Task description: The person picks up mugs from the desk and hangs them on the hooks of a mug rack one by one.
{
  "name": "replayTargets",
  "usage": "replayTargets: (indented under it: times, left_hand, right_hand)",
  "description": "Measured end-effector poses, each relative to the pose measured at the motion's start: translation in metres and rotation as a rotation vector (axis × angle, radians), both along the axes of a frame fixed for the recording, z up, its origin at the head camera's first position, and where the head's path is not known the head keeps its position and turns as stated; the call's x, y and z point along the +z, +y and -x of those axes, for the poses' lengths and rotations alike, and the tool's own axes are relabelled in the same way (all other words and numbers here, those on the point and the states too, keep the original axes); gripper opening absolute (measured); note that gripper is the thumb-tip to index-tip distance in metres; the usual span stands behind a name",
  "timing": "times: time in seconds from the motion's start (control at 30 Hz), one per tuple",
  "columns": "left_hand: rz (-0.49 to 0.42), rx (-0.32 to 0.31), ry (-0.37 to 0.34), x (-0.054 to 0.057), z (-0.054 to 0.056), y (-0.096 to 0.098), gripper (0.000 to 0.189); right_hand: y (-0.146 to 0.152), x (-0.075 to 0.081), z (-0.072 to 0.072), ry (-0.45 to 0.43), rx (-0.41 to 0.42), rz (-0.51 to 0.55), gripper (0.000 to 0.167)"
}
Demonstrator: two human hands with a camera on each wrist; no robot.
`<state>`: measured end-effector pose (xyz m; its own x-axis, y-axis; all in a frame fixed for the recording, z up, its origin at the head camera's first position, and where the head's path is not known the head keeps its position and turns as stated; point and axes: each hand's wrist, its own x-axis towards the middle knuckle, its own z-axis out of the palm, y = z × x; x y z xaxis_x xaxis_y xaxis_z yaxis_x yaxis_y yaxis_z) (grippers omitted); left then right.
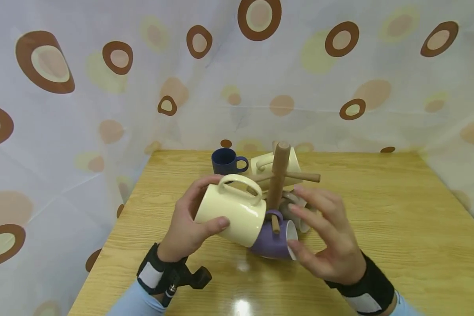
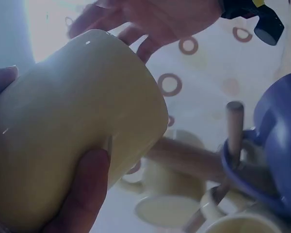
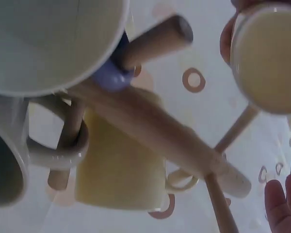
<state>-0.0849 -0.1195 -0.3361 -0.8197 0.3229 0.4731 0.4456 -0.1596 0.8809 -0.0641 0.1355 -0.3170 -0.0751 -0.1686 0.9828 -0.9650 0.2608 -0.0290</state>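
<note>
My left hand (image 1: 185, 221) grips a cream mug (image 1: 233, 210) round its body, thumb along the near side. The mug tilts with its handle uppermost, in front of and left of a wooden mug tree (image 1: 278, 180). In the left wrist view the thumb presses the mug's (image 2: 82, 97) glazed wall. My right hand (image 1: 335, 237) holds nothing, its fingers spread just right of the tree. A purple mug (image 1: 270, 241) hangs by its handle on the front lower peg. Beside it a grey mug (image 3: 14, 114) hangs on another lower peg, partly hidden by my right fingers in the head view.
Behind the post is a second cream mug (image 1: 294, 164). A dark blue mug (image 1: 223, 164) stands upright on the wooden table (image 1: 399, 228) at the back left. Upper pegs (image 1: 306, 177) stick out sideways from the post. A patterned curtain (image 1: 221, 87) hangs behind the table.
</note>
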Motion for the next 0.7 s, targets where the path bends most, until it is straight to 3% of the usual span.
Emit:
replayTargets:
  times: [0.1,0.2,0.43,0.7]
  left_hand:
    - [0.013,-0.041,-0.033,-0.006,0.004,0.011,0.067]
    - [0.027,-0.053,-0.075,-0.013,0.010,0.018,0.067]
    - [0.054,-0.063,-0.183,-0.027,0.023,0.025,0.066]
    - [0.066,-0.086,-0.178,-0.030,0.032,0.028,0.070]
  right_hand:
    - [-0.006,-0.007,-0.005,-0.055,-0.008,-0.164,0.044]
    - [-0.007,-0.017,-0.007,-0.150,-0.005,-0.241,0.048]
    - [-0.006,-0.038,-0.004,-0.315,-0.012,-0.290,0.051]
    - [-0.002,-0.045,0.003,-0.348,-0.036,-0.307,0.047]
